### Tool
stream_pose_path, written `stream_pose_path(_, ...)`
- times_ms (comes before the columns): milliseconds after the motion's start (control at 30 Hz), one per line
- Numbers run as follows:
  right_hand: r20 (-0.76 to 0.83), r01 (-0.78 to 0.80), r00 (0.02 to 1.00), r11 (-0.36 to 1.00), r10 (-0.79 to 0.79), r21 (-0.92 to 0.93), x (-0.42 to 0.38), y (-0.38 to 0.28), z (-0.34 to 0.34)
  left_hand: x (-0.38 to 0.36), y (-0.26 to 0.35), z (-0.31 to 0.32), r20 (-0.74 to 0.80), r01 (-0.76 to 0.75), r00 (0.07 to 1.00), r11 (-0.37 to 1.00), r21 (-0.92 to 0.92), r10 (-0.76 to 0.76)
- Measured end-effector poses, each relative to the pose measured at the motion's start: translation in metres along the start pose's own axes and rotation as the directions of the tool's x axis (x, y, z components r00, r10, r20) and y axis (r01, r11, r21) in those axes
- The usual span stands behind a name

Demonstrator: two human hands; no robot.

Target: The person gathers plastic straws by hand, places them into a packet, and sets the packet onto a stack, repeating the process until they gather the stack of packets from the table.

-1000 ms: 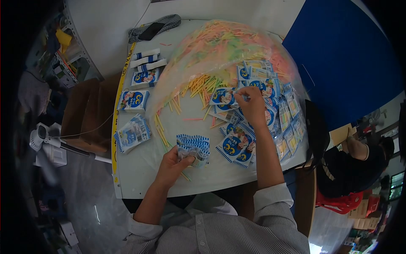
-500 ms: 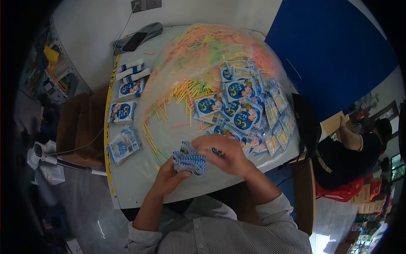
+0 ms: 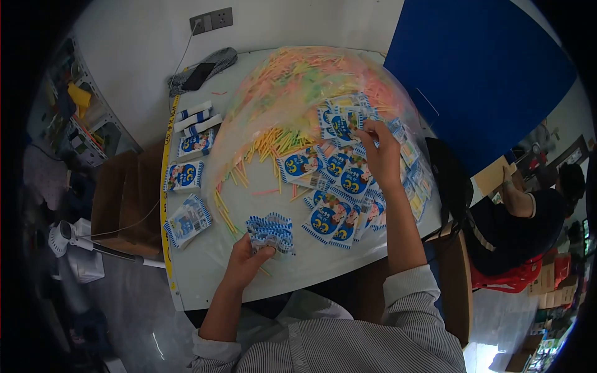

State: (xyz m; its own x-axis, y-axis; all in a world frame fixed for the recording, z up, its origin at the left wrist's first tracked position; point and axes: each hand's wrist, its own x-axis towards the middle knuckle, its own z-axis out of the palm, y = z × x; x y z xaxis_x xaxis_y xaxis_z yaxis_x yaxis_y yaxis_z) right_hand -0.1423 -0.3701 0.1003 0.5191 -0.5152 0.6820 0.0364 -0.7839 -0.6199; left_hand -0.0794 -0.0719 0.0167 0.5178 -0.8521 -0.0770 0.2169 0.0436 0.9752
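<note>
My left hand (image 3: pixel 244 260) grips a stack of blue-and-white snack packets (image 3: pixel 271 232) near the table's front edge, thumb across the lower side. The stack's striped, crimped edges point upward. Farther off, my right hand (image 3: pixel 382 152) reaches over a heap of the same printed packets, its thumb and fingers pinched at the edge of one packet (image 3: pixel 344 125) at the top of the heap. Several overlapping packets (image 3: pixel 329 219) lie flat between my two hands. Behind the heap, yellow, green and pink sticks (image 3: pixel 280 140) spill from a large clear plastic bag (image 3: pixel 252 99).
Packet bundles (image 3: pixel 184 176) line the table's left side, by a yellow measuring strip (image 3: pixel 166 217). A phone (image 3: pixel 199 76) rests on grey cloth at the back. A blue panel (image 3: pixel 479 81) and a black bag (image 3: pixel 443 180) border the right. A co-worker (image 3: pixel 507 227) sits beyond.
My right hand has moved from the stack in my left hand up and right to the far packets. More packets show at the heap's front. My left hand keeps the stack.
</note>
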Motion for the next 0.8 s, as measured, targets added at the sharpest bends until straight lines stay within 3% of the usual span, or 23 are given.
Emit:
stream_pose_path(67,0.099,0.0,0.995,1.0,0.0,-0.002,-0.015,-0.036,-0.002,0.0,0.007,0.004,0.016,0.013,1.0,1.0,-0.021,-0.012)
stream_pose_path(100,0.189,0.009,0.982,1.0,-0.007,-0.009,-0.023,-0.05,-0.002,0.002,0.02,0.012,-0.006,-0.095,0.995,0.994,-0.048,0.095)
stream_pose_path(133,0.323,-0.059,0.946,0.993,0.023,0.103,-0.032,-0.061,-0.002,0.003,0.027,0.017,-0.029,-0.204,0.979,0.976,-0.072,0.203)
stream_pose_path(167,0.453,-0.141,0.891,0.97,0.035,0.201,-0.042,-0.07,0.0,0.005,0.028,0.018,-0.031,-0.203,0.979,0.976,-0.073,0.201)
stream_pose_path(200,0.454,-0.141,0.89,0.97,0.036,0.2,-0.055,-0.073,0.008,0.007,0.028,0.018,-0.043,-0.253,0.967,0.967,-0.019,0.252)
stream_pose_path(267,0.666,-0.456,0.746,0.725,-0.006,0.517,-0.076,-0.071,0.025,0.005,0.023,0.015,-0.053,-0.3,0.952,0.953,0.034,0.301)
stream_pose_path(300,0.667,-0.457,0.745,0.723,-0.006,0.517,-0.074,-0.067,0.028,0.001,0.015,0.009,0.022,-0.235,0.972,0.972,-0.011,0.235)
stream_pose_path(367,0.695,-0.483,0.713,0.784,0.094,0.39,-0.058,-0.055,0.035,-0.004,0.007,0.003,0.097,-0.165,0.981,0.985,-0.048,0.169)
stream_pose_path(400,0.553,-0.163,0.831,0.977,0.06,0.138,-0.049,-0.034,0.043,-0.006,0.004,0.002,0.02,-0.133,0.991,0.99,-0.04,0.134)
stream_pose_path(433,0.45,0.037,0.892,0.985,0.044,-0.168,-0.043,-0.013,0.05,-0.008,0.002,0.001,-0.056,-0.1,0.994,0.994,-0.035,0.098)
stream_pose_path(467,0.354,0.194,0.935,0.859,-0.016,-0.474,-0.038,0.001,0.055,-0.009,0.001,0.001,-0.057,-0.099,0.994,0.995,-0.034,0.097)
stream_pose_path(500,0.354,0.195,0.935,0.86,-0.018,-0.472,-0.034,0.007,0.059,-0.008,0.0,0.003,-0.109,-0.167,0.981,0.983,-0.077,0.158)
stream_pose_path(567,0.414,0.19,0.891,0.677,0.184,-0.711,-0.026,0.01,0.065,-0.009,0.005,0.01,-0.173,-0.237,0.961,0.964,-0.118,0.215)
stream_pose_path(667,0.54,0.221,0.799,0.705,0.265,-0.673,-0.012,0.008,0.068,-0.011,0.011,0.009,-0.286,-0.281,0.93,0.948,-0.152,0.23)
stream_pose_path(733,0.541,0.149,0.78,0.745,0.315,-0.65,-0.009,0.004,0.068,-0.015,0.001,-0.004,-0.161,-0.123,0.981,0.987,-0.106,0.105)
stream_pose_path(800,0.54,0.077,0.759,0.773,0.363,-0.629,-0.008,0.006,0.067,-0.017,0.003,-0.005,-0.169,-0.09,0.983,0.988,-0.122,0.069)
